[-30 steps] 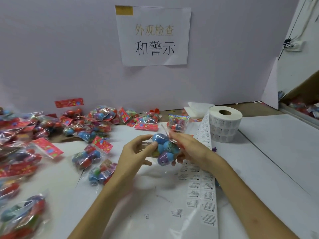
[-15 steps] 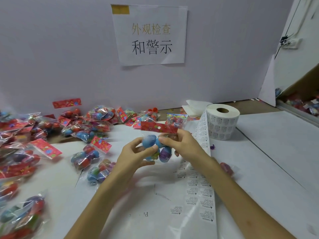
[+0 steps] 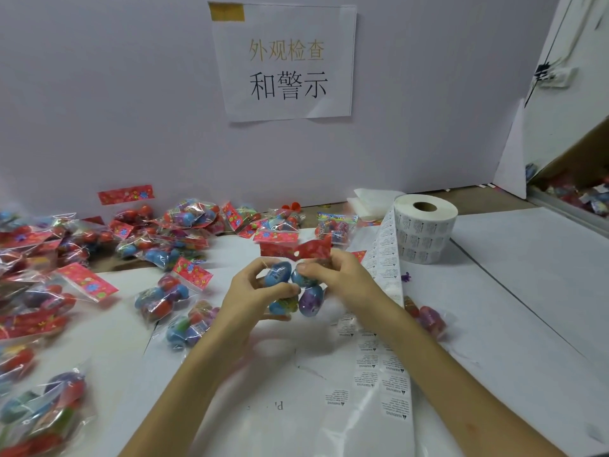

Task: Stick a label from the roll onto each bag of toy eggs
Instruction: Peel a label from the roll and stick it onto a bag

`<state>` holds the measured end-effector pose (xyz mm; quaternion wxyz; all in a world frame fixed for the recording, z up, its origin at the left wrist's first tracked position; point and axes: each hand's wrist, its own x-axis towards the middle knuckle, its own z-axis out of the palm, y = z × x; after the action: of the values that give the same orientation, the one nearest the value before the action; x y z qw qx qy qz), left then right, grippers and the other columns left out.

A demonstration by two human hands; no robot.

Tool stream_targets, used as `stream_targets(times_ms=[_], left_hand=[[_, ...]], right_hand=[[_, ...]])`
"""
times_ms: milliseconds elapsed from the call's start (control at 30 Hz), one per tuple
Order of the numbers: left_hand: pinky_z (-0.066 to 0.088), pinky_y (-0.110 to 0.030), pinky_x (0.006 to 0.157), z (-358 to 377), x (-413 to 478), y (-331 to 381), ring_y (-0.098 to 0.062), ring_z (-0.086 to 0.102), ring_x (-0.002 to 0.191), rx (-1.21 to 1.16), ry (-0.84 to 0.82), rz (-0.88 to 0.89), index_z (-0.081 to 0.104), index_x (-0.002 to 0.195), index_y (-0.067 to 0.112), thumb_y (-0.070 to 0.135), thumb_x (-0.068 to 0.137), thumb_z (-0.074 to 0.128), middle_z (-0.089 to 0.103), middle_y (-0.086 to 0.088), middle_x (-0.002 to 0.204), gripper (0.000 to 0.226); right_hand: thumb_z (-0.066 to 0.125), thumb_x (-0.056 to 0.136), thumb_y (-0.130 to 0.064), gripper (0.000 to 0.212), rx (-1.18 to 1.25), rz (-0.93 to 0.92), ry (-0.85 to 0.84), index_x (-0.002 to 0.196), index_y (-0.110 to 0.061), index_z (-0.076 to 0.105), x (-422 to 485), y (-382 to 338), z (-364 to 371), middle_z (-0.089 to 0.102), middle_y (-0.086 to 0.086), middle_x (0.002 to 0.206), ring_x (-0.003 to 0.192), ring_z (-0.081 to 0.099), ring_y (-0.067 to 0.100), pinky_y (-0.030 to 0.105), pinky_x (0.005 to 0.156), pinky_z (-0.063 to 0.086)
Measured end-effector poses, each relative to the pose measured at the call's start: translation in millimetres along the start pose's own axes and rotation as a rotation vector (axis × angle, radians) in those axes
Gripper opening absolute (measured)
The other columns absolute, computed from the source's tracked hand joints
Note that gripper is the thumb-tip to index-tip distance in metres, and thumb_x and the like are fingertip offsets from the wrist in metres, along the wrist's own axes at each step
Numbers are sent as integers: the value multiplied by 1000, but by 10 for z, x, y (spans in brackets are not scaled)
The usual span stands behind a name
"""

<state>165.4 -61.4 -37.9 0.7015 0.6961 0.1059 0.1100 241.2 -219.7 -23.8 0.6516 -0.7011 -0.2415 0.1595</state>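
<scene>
Head view: bag (image 3: 309, 300) between both hands (image 3: 245, 300) (image 3: 344, 278)

Bright, even, diffuse indoor light; no hard shadows. Soft shadow under the wall sign (image 3: 286, 61), along its lower edge. Faint shadow on the table (image 3: 527, 291) beneath the forearms, centre frame. Specular glints on loose bags (image 3: 184, 219), left. Motion blur on held bag (image 3: 309, 300), its red header smeared. Wide-angle bowing at right edge; lower-left corner soft.
</scene>
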Motion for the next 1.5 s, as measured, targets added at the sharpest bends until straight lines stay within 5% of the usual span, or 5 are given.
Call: stream_targets(times_ms=[133,433,1067,1267,1500], left_hand=[[60,-31,67,41,-31,8,-22,77,87,22,-34,-2,71,105,27,55,74,75,78,1,94,42],[62,-35,74,19,-21,17,-23,71,92,48,130,71,79,69,24,2,96,63,76,3,84,38],[56,-19,59,-40,9,-13,-17,69,81,121,378,241,66,102,24,30,98,66,71,0,95,6],[45,-27,55,24,-71,-76,-14,56,57,635,40,496,70,73,17,29,98,69,66,5,64,28],[49,-27,69,134,-106,-188,-2,55,75,1062,-329,414,73,102,38,56,89,70,59,18,88,23]], right_hand=[[74,90,-18,7,28,11,33,83,-20,73,19,8,-69,74,-9,75,76,72,6,28,71,58],[73,88,-4,26,-81,-37,-32,78,-28,74,-3,-14,-62,74,-9,75,71,69,2,20,58,54],[75,91,-26,22,-369,-34,263,99,-6,73,83,95,-204,71,7,89,86,71,27,41,71,62],[71,93,-23,32,-436,-104,318,123,-19,63,104,113,-273,66,-7,107,90,64,6,33,93,55],[74,85,-22,60,-832,-64,696,139,-19,48,125,108,-646,40,7,145,132,39,28,38,98,38]])
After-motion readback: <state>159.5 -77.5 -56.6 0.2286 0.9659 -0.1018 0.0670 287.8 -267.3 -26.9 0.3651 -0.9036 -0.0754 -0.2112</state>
